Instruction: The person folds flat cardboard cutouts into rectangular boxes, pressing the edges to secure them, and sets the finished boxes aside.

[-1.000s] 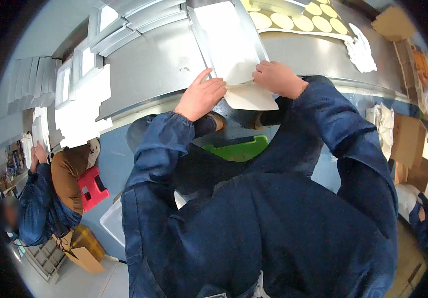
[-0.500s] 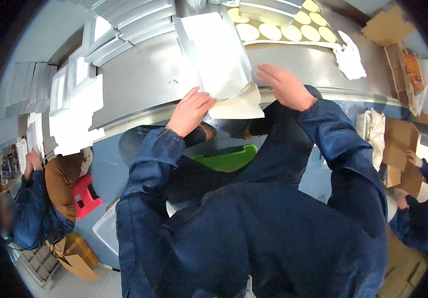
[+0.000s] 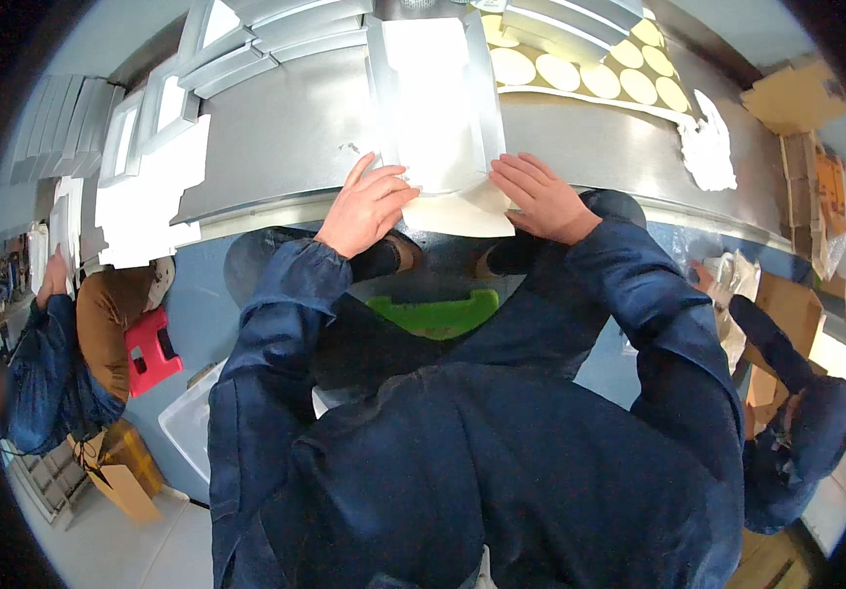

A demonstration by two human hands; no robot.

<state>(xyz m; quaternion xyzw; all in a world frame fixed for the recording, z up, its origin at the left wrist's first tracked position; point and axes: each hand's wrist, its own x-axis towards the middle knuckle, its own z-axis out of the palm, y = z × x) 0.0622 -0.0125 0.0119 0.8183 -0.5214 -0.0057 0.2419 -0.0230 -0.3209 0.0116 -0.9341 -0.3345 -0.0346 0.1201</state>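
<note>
Both hands are coming closer together than before, the left hand [image 3: 369,208] and right hand [image 3: 541,199] now pressing spread fingers flat on the white box [image 3: 435,118], which is lying between them near the top middle, pointing away up the table [image 3: 275,137].

A single head-worn fisheye view is looking steeply down from above the person's own shoulders, facing forward over the grey desk [image 3: 285,128]. It is sitting close: the dark blue work jacket [image 3: 482,461] is filling the lower half, and the sleeves are running up from the lower edge to the hands, left hand [image 3: 366,204] and right hand [image 3: 541,199], near the centre. The desk's front edge is bending toward the rim. At the far left edge the lens is catching a co-worker [image 3: 45,363], well apart.
</note>
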